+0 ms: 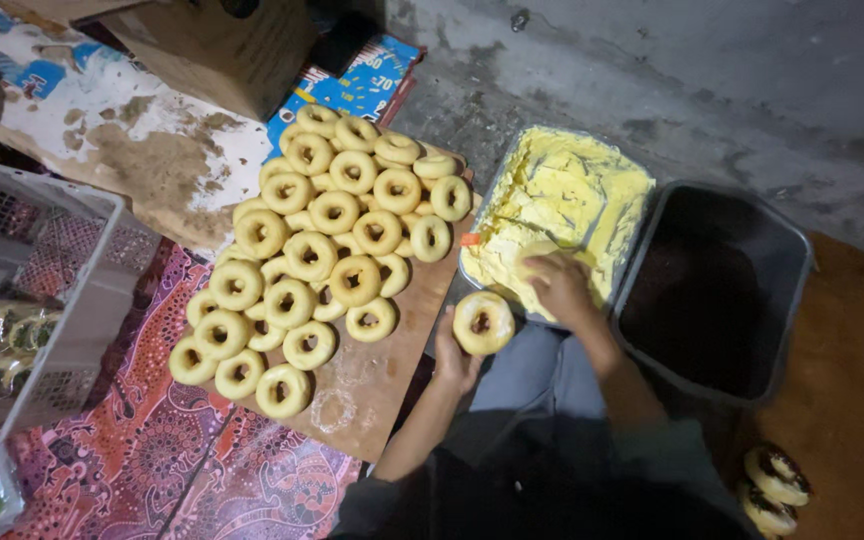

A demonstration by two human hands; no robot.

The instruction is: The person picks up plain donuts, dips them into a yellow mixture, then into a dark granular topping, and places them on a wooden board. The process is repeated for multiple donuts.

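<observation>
My left hand (pixel 455 358) holds one plain ring doughnut (pixel 483 322) upright on its fingertips, fingers curled loosely under it, just off the near right edge of the wooden board (pixel 372 400). My right hand (pixel 560 288) reaches into the tray of pale yellow cream (pixel 562 195), closed around what appears to be a spreader with an orange end (pixel 470 239); the grip itself is partly hidden, so I cannot tell how tightly it closes.

The board carries a heap of plain doughnuts (pixel 322 250), stacked in overlapping layers from its far corner to its near left corner. A dark tray of brown topping (pixel 712 285) stands touching the right side of the cream tray. Two coated doughnuts (pixel 774 488) lie on the floor mat at the far right. A white plastic basket (pixel 42 300) with more rings inside sits left of the board on a patterned cloth (pixel 152 450).

Risks noted: the held doughnut rests on fingertips only, and pressure from spreading could tip it off onto my lap. The heap is loosely piled, and rings at the near left corner sit close to the board's edge; a knock to the board could roll them onto the cloth. Cream carried across the gap may drip on my clothing. Lighting is dim, so uneven coverage could go unseen
</observation>
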